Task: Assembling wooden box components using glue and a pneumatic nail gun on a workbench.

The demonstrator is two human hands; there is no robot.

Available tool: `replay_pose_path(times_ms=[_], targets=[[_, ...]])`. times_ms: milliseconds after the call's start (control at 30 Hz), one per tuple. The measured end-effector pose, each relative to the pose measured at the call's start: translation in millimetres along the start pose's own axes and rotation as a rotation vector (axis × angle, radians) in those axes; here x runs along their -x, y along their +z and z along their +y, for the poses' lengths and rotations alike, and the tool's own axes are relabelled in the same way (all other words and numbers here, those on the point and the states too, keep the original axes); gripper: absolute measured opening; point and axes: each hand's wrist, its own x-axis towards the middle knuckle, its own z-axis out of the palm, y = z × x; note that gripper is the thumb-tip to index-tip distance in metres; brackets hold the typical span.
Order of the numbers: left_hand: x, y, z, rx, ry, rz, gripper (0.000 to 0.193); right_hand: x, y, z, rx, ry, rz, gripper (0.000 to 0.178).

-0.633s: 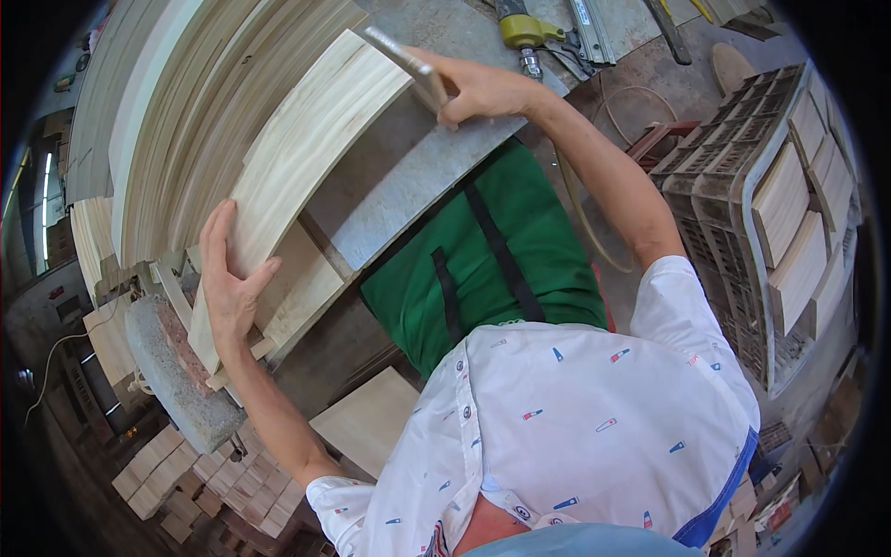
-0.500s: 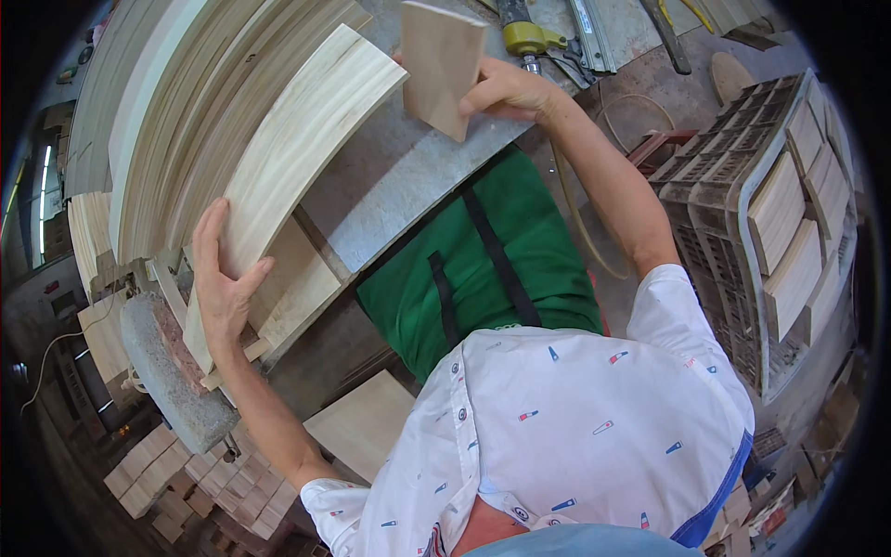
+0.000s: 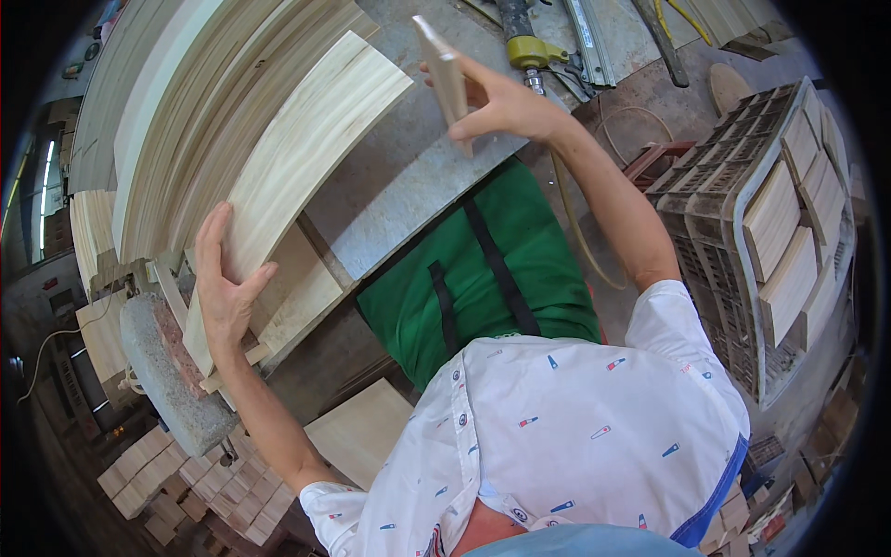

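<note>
My left hand lies around the near end of a long pale wooden board, thumb on one side and fingers on the other. The board slants across the metal workbench. Raised over the bench, my right hand grips a small wooden panel, which is turned nearly edge-on and slightly blurred. The panel stands apart from the board's far end. Beyond the board, several curved wooden strips lie stacked on edge. Beneath my left hand's side, a wooden block sits at the bench edge.
A yellow-green power tool lies at the back of the bench beside a metal rail. On the right stands a plastic crate holding wooden pieces. A grey stone-like block is at left, above stacked wood blocks.
My right hand has turned the small panel from showing its broad face to nearly edge-on. The left hand and the long board stay almost where they were.
</note>
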Motion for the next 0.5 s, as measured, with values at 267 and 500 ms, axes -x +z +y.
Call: replay_pose_path(times_ms=[267,500], targets=[[1,-4,3,0.012,-0.014,0.028,0.096,-5,6,5,0.038,-0.032,0.322,0.078],[2,-5,5,0.030,-0.050,0.035,0.096,7,-5,9,-0.515,0.093,0.380,0.055]])
